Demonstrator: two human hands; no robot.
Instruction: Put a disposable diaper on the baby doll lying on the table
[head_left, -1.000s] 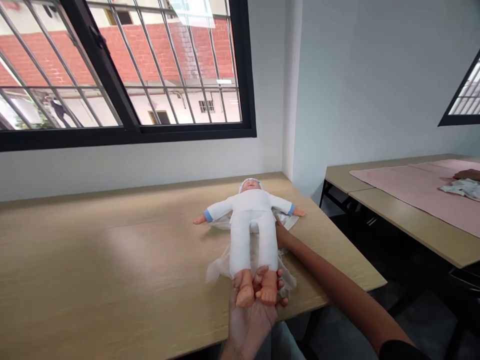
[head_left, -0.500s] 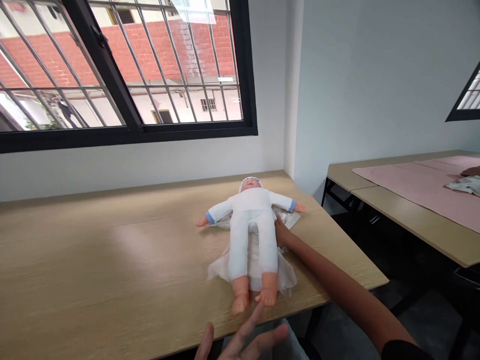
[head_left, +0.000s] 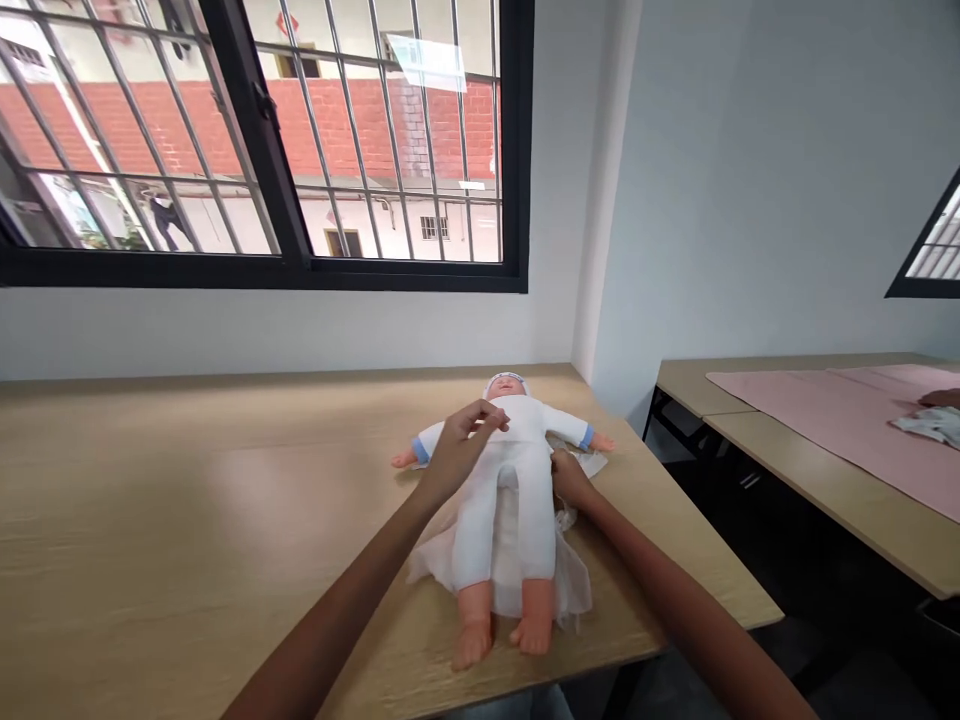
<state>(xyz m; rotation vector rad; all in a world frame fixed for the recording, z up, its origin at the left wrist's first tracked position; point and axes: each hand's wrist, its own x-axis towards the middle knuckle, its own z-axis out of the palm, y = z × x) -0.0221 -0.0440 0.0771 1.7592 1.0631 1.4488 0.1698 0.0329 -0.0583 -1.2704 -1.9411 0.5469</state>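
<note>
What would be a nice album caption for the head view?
Left hand over a white-clad doll, right hand by its hip.

No readable text or numbers.

A light wood-grain rectangular tabletop [head_left: 225, 560] carries a thin, sheer white cloth [head_left: 508, 575]. A white-bodied baby doll [head_left: 529, 470] (feet [head_left: 472, 640] past the cloth's edge) lies face up over it.

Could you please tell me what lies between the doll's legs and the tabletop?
In the head view, thin white cloth lies between the doll's legs and the tabletop, showing through the gap and spreading out on both sides.
</note>
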